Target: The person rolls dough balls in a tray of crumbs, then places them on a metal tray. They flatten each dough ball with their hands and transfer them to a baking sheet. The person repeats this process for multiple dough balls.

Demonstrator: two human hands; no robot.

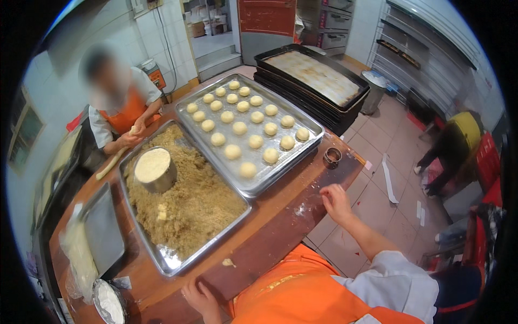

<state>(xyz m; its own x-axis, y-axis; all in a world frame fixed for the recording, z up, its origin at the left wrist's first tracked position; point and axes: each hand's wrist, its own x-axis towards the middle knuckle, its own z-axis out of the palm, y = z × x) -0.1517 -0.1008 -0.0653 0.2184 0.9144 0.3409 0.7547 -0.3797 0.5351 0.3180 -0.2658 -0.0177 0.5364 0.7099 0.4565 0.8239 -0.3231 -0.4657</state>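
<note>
My left hand (200, 297) rests at the near edge of the wooden table (267, 227), fingers apart, holding nothing, beside a small dough scrap (228, 263). Over the table's right edge is my right hand (336, 202), its fingers curled; whether something small is between them cannot be told. A metal ring cutter (332, 155) stands just beyond it. Rows of round dough balls (270, 155) sit on a metal baking tray (259, 187). Left of it, a second metal tray (210, 251) holds crumbly brown filling (194, 218) and a metal pot (156, 170) of pale crumbs.
Across the table a co-worker (125, 105) handles dough near a dough rope (111, 164). A bowl of flour (108, 301), plastic-covered dough (81, 255) and a flat metal tray (103, 231) lie left. Stacked black baking trays (311, 81) stand beyond. Another person (453, 146) bends down at right.
</note>
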